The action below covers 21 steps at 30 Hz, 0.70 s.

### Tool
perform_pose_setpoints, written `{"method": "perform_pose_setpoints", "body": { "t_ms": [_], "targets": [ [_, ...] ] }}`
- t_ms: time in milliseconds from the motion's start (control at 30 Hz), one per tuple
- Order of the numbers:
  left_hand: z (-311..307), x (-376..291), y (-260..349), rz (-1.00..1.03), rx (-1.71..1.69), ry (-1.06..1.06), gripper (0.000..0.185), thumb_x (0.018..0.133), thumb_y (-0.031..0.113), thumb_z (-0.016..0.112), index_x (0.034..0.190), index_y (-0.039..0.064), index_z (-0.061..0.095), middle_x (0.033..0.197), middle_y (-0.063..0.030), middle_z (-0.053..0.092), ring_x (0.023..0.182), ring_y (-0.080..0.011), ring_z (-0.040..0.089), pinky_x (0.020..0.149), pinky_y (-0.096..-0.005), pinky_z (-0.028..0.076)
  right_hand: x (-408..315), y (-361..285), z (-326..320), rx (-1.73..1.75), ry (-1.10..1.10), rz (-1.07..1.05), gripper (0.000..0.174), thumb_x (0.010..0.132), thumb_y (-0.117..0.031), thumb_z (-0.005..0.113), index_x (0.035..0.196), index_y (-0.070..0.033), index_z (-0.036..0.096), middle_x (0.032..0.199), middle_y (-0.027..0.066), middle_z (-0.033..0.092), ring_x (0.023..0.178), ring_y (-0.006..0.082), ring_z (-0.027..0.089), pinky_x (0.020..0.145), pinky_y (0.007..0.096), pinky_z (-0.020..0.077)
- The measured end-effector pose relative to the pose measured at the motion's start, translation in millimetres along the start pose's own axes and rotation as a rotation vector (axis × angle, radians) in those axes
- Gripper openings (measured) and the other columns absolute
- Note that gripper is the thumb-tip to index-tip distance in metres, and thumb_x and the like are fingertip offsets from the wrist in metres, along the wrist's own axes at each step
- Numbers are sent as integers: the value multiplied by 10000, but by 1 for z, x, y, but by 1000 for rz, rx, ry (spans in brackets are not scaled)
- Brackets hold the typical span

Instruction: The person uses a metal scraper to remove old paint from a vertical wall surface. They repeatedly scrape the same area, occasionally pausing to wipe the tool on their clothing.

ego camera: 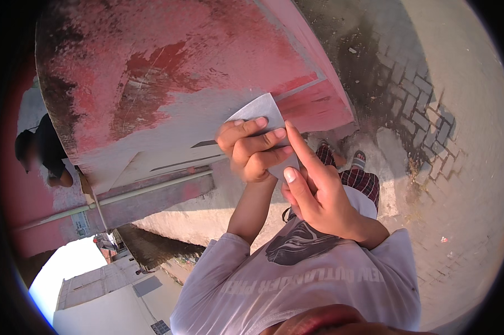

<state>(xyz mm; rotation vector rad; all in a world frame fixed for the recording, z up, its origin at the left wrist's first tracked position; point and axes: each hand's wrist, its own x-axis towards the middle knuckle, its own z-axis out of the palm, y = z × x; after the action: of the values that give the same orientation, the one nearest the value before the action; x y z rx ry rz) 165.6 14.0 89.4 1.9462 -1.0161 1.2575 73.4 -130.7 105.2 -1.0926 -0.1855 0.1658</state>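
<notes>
A thin, stiff-looking pale grey sheet point(260, 109) is held in front of my chest; its material is unclear. My left hand point(254, 148) grips it, with the fingers curled across its face and the thumb hidden. At the sheet's right edge is my right hand point(319, 194). Its index finger is stretched along that edge and its thumb lies over the lower part, so the sheet is between them. The other right fingers are folded underneath and partly hidden. Beyond both hands stands a pink painted wall point(243, 46) with worn, dark-stained and grey patches.
A pale pipe point(151, 188) runs along the wall's lower left. Another person in a dark top point(51, 146) is beyond the wall's left edge. Paving blocks point(415, 96) and rough concrete lie right, near my sandalled foot point(359, 159). A pale building point(105, 293) stands lower left.
</notes>
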Motion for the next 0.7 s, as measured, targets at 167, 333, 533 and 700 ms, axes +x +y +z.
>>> {"method": "perform_pose_setpoints", "body": {
  "t_ms": [167, 333, 533, 700],
  "targets": [
    [7, -5, -3, 4, 38, 62, 226, 751, 363, 688, 616, 232, 564, 859, 111, 696, 954, -137, 614, 795, -332, 414, 13, 19, -1, -213, 58, -258, 556, 1001, -93, 458, 1511, 17, 268, 546, -28, 437, 472, 29, 432, 480, 209, 376],
    [8, -2, -4, -7, 13, 130, 231, 751, 359, 688, 601, 235, 564, 852, 125, 690, 968, -123, 610, 805, -324, 422, 10, 15, 1, -138, 15, -187, 560, 999, -93, 455, 1513, 15, 263, 546, -20, 453, 465, 27, 432, 469, 214, 369],
    [3, -3, 4, -18, 56, 20, 241, 749, 356, 686, 581, 239, 560, 842, 117, 693, 949, -130, 614, 785, -326, 419, 5, 6, 0, 98, -37, -77, 580, 999, -81, 447, 1528, 4, 224, 550, -28, 445, 462, 19, 416, 447, 215, 345],
    [9, -3, -1, 4, 35, 51, 234, 733, 357, 691, 580, 246, 553, 821, 113, 696, 927, -133, 618, 771, -334, 416, 14, 19, 1, -152, 28, -190, 585, 1004, -85, 435, 1533, 2, 202, 549, -46, 433, 464, 17, 392, 455, 203, 339]
  ]
}}
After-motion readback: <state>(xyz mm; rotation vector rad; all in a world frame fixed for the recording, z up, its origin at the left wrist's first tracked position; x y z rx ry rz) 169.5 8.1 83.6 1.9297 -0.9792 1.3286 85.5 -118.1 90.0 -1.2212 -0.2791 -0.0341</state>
